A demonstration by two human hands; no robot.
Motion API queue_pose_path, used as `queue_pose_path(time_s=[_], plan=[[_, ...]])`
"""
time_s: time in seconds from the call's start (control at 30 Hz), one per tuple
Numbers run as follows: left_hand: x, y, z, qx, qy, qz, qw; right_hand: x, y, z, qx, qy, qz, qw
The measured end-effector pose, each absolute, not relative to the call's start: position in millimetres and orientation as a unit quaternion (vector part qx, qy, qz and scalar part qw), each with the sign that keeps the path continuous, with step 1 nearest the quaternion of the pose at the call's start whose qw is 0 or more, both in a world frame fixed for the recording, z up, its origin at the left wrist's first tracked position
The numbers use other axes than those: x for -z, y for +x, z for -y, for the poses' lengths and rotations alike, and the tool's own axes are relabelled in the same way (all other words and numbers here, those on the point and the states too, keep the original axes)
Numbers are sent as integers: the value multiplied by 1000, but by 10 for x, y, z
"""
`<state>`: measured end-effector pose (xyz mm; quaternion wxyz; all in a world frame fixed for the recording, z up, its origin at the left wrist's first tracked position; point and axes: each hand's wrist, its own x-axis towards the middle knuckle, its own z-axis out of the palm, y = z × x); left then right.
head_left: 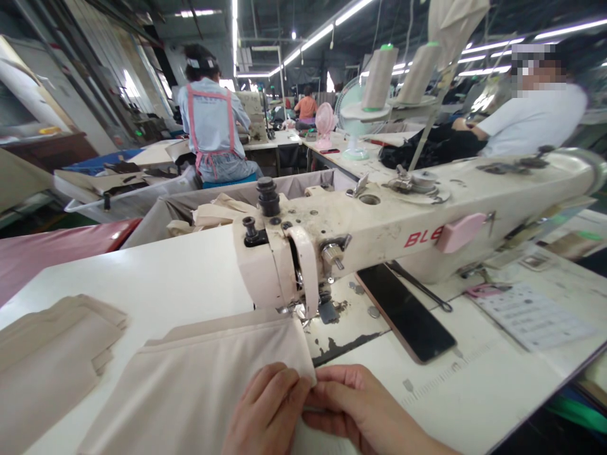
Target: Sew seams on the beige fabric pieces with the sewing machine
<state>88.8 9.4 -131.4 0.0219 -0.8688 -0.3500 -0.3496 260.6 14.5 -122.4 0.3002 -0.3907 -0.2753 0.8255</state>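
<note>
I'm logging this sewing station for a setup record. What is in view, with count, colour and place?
sewing machine: one, cream, across the table
fabric: one piece, beige, under the needle, near edge in both hands
fabric stack: one, beige, table's left
phone: one, black, under machine arm
thread cones: two, beige, behind machine
fan: one, pale green, rear table
co-workers: three, at rear tables
left hand: pinching fabric edge
right hand: pinching fabric edge
</note>
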Motion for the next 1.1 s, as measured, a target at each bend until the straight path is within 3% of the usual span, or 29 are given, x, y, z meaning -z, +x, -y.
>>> queue_pose_path(time_s=[0.1,0.17,0.23,0.3,0.57,1.1], plan=[[1331,883,-76,336,-876,346,24,1267,2689,-143,-730,-442,429,296],[1347,885,-48,324,-879,351,3,1306,2747,-178,-535,-454,629,337],[1335,876,-45,315,-870,377,-49,1333,2780,-251,-318,-373,794,358],[1288,835,-98,285,-855,425,-88,1344,2780,-342,-211,-271,876,338],[1252,539,-500,174,-879,441,-60,1364,2719,-488,-139,-199,927,287],[1235,560,-749,203,-854,477,-55,1341,2634,-587,-131,-233,908,324]])
